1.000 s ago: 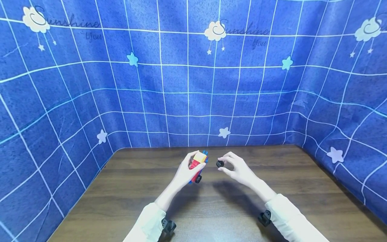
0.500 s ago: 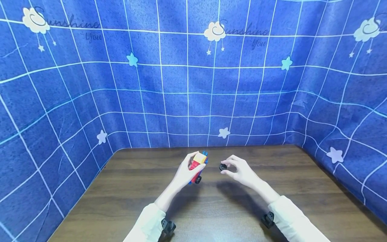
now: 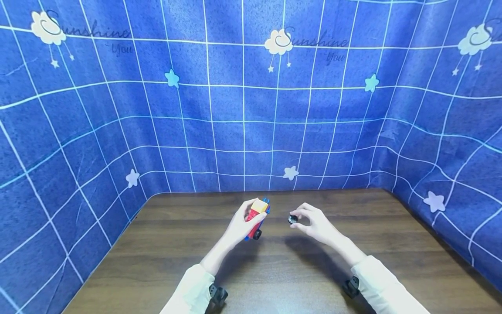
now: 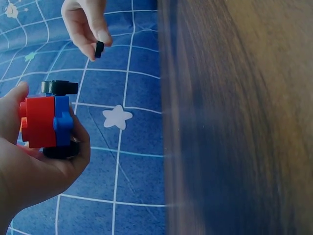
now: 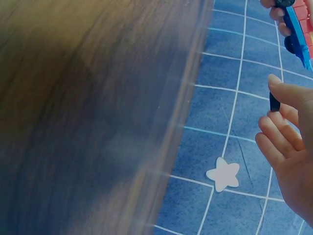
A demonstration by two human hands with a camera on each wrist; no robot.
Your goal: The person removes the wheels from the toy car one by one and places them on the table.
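Note:
A toy car of building blocks (image 3: 254,214), red and yellow on a blue base, is gripped by my left hand (image 3: 238,223) above the table. Two black wheels (image 4: 59,87) show on its near end in the left wrist view, one on each side. Off to the right, my right hand (image 3: 318,223) pinches a loose black wheel (image 3: 292,219) between thumb and fingertips. That wheel appears edge-on in the right wrist view, apart from the car. My left palm and fingers cover part of the car.
Beneath both hands lies a brown wooden table (image 3: 176,248). A blue curtain (image 3: 243,109) with white grid lines, stars and clouds hangs along its back and sides. Each sleeve has a black wrist camera (image 3: 218,295) by the cuff.
My right hand has drawn right and slightly toward me with the loose wheel, which has turned to show its lighter face. The left hand and car have stayed nearly still.

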